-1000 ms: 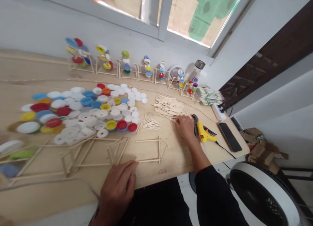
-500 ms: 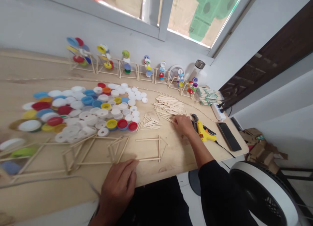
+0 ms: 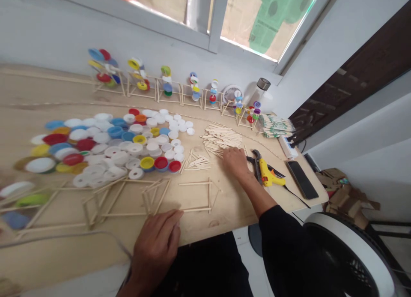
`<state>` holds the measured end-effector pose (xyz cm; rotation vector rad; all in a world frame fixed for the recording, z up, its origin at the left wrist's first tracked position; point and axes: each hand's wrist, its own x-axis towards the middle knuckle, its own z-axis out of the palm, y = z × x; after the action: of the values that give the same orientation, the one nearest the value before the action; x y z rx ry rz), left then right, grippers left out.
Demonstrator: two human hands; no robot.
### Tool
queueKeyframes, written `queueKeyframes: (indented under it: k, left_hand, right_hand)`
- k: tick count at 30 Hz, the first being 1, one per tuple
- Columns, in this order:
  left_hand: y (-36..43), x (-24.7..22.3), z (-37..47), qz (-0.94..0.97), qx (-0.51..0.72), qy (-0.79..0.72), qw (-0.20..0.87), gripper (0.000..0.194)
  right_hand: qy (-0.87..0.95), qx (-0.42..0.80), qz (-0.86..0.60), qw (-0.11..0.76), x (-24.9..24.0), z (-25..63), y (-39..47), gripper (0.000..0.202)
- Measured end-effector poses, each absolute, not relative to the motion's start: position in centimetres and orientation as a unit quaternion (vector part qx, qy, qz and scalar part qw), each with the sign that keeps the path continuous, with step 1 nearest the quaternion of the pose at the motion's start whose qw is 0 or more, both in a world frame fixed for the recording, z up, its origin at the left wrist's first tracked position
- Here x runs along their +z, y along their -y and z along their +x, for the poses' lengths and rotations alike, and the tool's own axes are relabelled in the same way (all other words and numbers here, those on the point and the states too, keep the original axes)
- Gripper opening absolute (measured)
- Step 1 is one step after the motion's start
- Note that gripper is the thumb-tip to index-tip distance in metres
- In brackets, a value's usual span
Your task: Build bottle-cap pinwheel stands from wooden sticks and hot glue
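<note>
Right fingers (image 3: 227, 154) farther from bagged sticks (image 3: 276, 126)

On the pale wooden table (image 3: 195, 224), round multicoloured plastic caps (image 3: 102, 138) lie left of the heaped thin wooden sticks (image 3: 221, 136). 7 upright multicoloured plastic-and-wood models (image 3: 195, 89) stand in 1 row behind both. 1 angular wooden stick frame (image 3: 209, 196) lies before the sticks. The yellow plastic glue gun (image 3: 265, 173) lies right of the sticks; the black rectangular phone (image 3: 302, 179) lies right of the gun.
</note>
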<state>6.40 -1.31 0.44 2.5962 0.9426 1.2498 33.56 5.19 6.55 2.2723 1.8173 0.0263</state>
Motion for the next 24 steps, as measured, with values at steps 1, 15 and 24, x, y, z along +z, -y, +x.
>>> queueKeyframes:
  k: [1,15,24]
  left_hand:
    - [1.3,0.4,6.4,0.855,0.412,-0.31,0.051,0.018]
    - [1.3,0.1,6.3,0.86,0.406,-0.306,0.054,0.019]
    - [1.2,0.7,6.6,0.855,0.416,-0.305,0.051,0.018]
  right_hand:
    - [-0.625,0.012,0.772,0.115,6.6,33.4,-5.4,0.028]
    - [-0.697,0.016,0.709,0.107,7.0,31.2,-5.4,0.021]
    - [-0.68,0.024,0.725,0.101,7.1,31.2,-6.7,0.024]
